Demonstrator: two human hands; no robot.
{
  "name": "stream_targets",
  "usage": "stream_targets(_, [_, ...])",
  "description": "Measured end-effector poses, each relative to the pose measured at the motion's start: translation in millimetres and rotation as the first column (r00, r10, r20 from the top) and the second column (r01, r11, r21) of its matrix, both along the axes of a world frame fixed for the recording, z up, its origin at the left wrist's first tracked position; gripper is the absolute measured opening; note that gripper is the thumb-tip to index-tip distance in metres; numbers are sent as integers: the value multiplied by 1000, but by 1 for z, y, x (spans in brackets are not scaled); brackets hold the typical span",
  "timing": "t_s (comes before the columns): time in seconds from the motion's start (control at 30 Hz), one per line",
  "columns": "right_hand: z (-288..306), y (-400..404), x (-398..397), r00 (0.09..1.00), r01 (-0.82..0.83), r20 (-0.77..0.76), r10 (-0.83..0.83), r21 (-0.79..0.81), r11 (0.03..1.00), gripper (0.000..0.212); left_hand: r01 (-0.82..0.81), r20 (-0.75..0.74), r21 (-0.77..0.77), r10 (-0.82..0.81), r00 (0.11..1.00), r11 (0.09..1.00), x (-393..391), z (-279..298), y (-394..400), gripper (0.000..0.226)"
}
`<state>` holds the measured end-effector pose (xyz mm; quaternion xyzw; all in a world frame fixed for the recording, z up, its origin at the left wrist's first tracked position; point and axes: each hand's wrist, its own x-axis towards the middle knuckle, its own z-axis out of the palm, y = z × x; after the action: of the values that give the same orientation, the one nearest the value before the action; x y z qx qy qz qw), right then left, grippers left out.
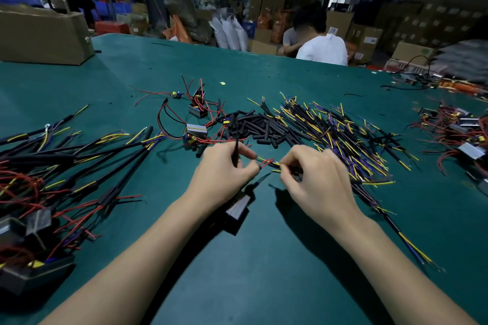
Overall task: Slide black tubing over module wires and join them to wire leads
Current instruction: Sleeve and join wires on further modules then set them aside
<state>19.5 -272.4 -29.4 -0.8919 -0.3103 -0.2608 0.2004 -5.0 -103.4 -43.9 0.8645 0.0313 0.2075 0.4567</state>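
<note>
My left hand (pixel 224 169) pinches the red module wires (pixel 266 162), and a thin piece of black tubing (pixel 236 152) stands up between its fingers. The module (pixel 239 208), a small black box with a silvery face, hangs or lies just under that hand. My right hand (pixel 314 177) pinches a wire lead (pixel 276 165) with yellow and blue strands, its tip meeting the red wires between the two hands. The lead's black sheath (pixel 390 221) trails off to the right behind my right wrist.
A heap of short black tubing pieces (pixel 258 126) lies beyond my hands, with a pile of wire leads (pixel 343 134) to its right. Loose modules (pixel 196 130) sit at centre left, joined assemblies (pixel 52 171) at left, more modules (pixel 459 134) at right. A person (pixel 320 45) sits past the green table's (pixel 264 272) far edge.
</note>
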Motion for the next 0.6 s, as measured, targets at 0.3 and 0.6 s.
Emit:
stream_targets(0.3, [-4, 0, -1, 990, -97, -100, 102, 61, 993, 6, 180, 117, 23, -182, 976, 983, 1, -6, -5, 15])
stream_targets(0.6, [-1, 7, -3, 999, -8, -55, 2, -104, 995, 4, 93, 37, 226, -104, 994, 970, 1, -8, -4, 10])
